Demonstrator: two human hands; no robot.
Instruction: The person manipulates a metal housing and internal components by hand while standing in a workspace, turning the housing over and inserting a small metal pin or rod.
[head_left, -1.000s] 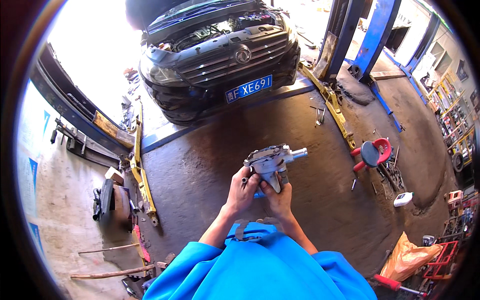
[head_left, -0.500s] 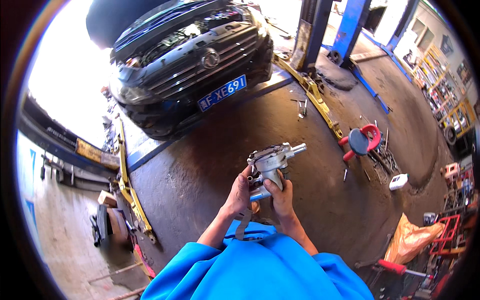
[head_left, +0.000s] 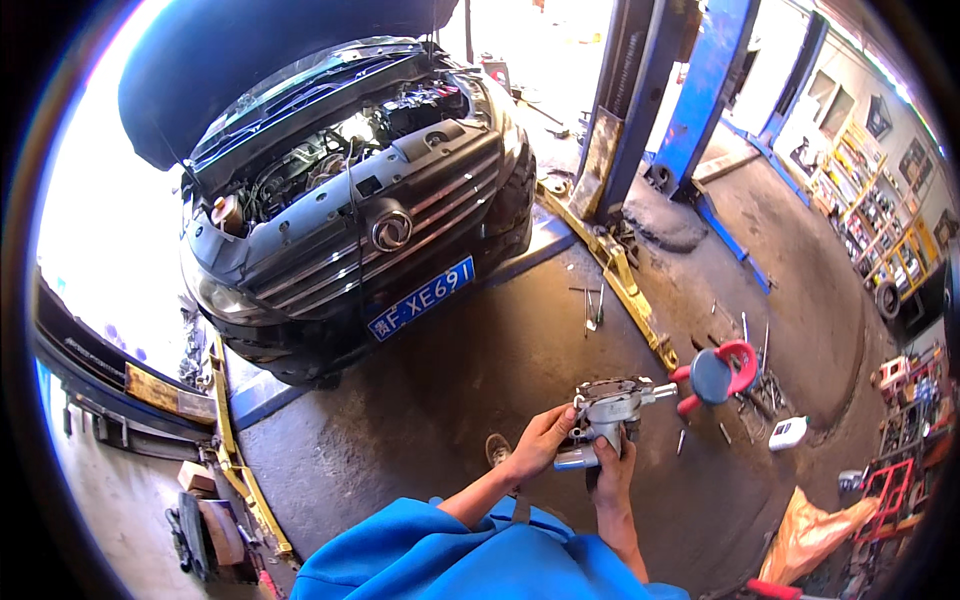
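Note:
Between my two hands is a silver cast-metal engine part [head_left: 612, 408] with pipe stubs and a dark, rough upper edge. My left hand [head_left: 540, 442] is closed on its left side, the thumb near the top. From below, my right hand [head_left: 612, 470] grips the body, with its thumb on the front. One pipe stub points right and another lies low on the left. The part is held in the air over the dark floor, well in front of a black car [head_left: 390, 235]. Its underside is partly hidden by my fingers.
The car's hood [head_left: 270, 60] is raised over the engine bay. Blue lift posts [head_left: 705, 95] and a yellow lift arm [head_left: 632, 295] stand right of it. A red-and-black stool [head_left: 711, 377], scattered tools, a white jug [head_left: 788, 433] and an orange sack [head_left: 815, 535] are to the right.
The view has tilted up and swung left, showing more of the engine bay. My hands and the metal part now sit lower and further right in the picture, still gripped by both hands.

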